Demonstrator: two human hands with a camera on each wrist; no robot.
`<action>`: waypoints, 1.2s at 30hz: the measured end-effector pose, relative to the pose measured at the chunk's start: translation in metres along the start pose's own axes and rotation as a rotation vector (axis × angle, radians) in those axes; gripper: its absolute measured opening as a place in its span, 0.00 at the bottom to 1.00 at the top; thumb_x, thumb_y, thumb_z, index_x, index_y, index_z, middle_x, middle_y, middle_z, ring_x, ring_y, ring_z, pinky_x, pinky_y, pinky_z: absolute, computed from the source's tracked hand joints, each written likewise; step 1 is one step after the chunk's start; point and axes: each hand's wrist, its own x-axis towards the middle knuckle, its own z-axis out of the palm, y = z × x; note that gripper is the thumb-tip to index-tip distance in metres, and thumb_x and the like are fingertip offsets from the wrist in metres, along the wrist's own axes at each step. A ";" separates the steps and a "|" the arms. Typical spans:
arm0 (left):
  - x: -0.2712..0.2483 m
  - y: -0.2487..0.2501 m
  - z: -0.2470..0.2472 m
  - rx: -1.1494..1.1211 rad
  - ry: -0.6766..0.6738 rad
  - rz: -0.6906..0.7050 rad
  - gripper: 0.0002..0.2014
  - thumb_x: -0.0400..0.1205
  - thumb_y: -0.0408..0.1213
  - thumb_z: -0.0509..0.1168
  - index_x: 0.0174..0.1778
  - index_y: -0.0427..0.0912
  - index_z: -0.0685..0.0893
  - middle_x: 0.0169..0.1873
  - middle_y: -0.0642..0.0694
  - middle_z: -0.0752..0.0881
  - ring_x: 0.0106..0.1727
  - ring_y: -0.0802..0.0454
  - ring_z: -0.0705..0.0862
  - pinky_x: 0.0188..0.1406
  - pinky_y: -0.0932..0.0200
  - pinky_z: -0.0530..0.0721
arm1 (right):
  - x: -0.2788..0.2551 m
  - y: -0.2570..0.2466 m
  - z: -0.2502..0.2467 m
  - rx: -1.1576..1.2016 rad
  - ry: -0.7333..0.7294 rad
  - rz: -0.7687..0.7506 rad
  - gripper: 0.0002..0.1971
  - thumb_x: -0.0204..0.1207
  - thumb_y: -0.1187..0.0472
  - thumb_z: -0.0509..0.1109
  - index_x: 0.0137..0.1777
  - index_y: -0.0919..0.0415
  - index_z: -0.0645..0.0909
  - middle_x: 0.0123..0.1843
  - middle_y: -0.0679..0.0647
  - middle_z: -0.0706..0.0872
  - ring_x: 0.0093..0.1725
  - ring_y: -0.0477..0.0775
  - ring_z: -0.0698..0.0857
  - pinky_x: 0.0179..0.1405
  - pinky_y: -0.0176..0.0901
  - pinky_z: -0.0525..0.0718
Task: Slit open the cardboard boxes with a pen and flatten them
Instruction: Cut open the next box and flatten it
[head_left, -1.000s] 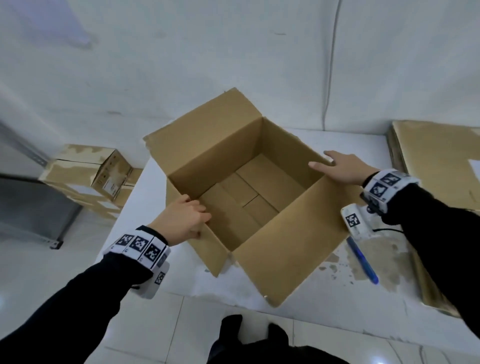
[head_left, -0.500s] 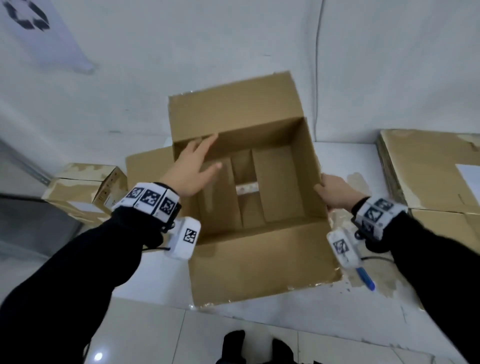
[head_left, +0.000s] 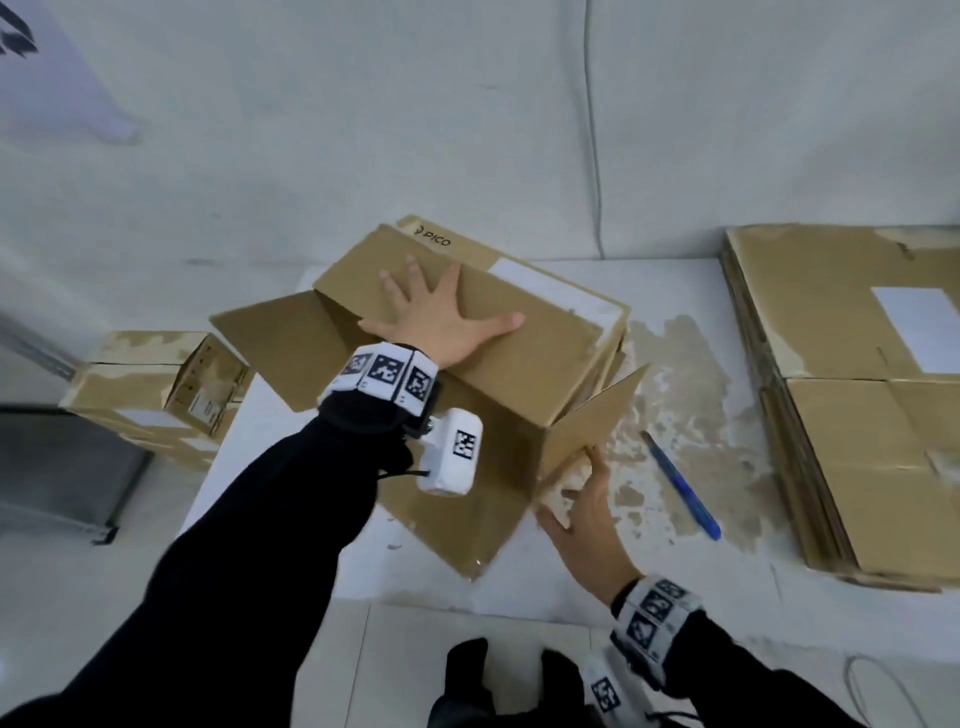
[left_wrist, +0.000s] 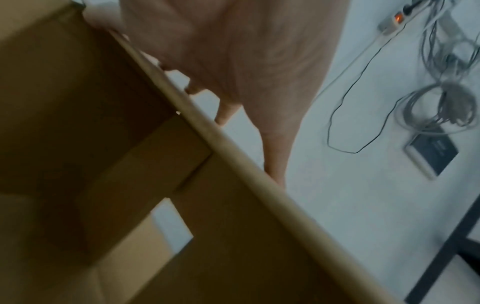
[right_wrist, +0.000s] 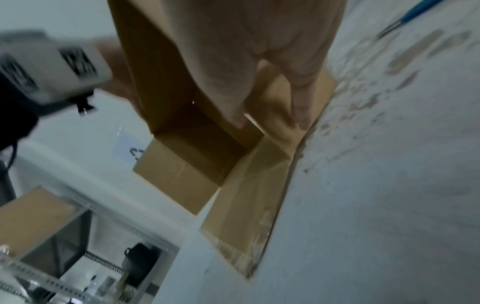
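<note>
Head view shows the left hand (head_left: 441, 317), fingers spread, pressing flat on the collapsing brown cardboard box (head_left: 530, 332). Right hand (head_left: 587, 525), fingers straight, touches its raised flap (head_left: 592, 421); a blue pen (head_left: 680, 486) lies on the white surface (head_left: 675, 613).

The head view is evenly lit with soft, cool light and only weak shadows, and straight lines bend at its edges. Both wrist views are dimmer and smeared by motion blur. In the left wrist view the inside of the cardboard box (left_wrist: 78, 144) is in deep shadow; the power strip (left_wrist: 392, 20) is unsharp.
</note>
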 end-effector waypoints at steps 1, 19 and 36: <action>0.001 -0.010 -0.001 -0.009 -0.009 0.009 0.54 0.65 0.76 0.64 0.83 0.61 0.48 0.84 0.47 0.37 0.82 0.37 0.32 0.70 0.16 0.43 | -0.005 -0.002 -0.011 0.063 -0.015 -0.023 0.36 0.80 0.60 0.65 0.80 0.57 0.46 0.79 0.50 0.55 0.75 0.51 0.66 0.71 0.41 0.70; 0.006 -0.028 -0.004 0.063 -0.041 0.115 0.51 0.65 0.74 0.64 0.82 0.63 0.51 0.84 0.50 0.40 0.83 0.42 0.34 0.71 0.17 0.44 | 0.138 -0.090 -0.134 0.917 -0.083 0.184 0.22 0.82 0.39 0.51 0.56 0.55 0.76 0.43 0.52 0.79 0.38 0.50 0.82 0.42 0.43 0.84; 0.012 -0.039 -0.054 0.180 -0.143 0.242 0.47 0.67 0.66 0.71 0.80 0.59 0.62 0.73 0.48 0.72 0.73 0.46 0.70 0.71 0.49 0.69 | 0.045 -0.153 -0.076 -0.142 0.164 -0.618 0.28 0.84 0.63 0.57 0.82 0.45 0.57 0.68 0.49 0.73 0.62 0.43 0.76 0.60 0.37 0.79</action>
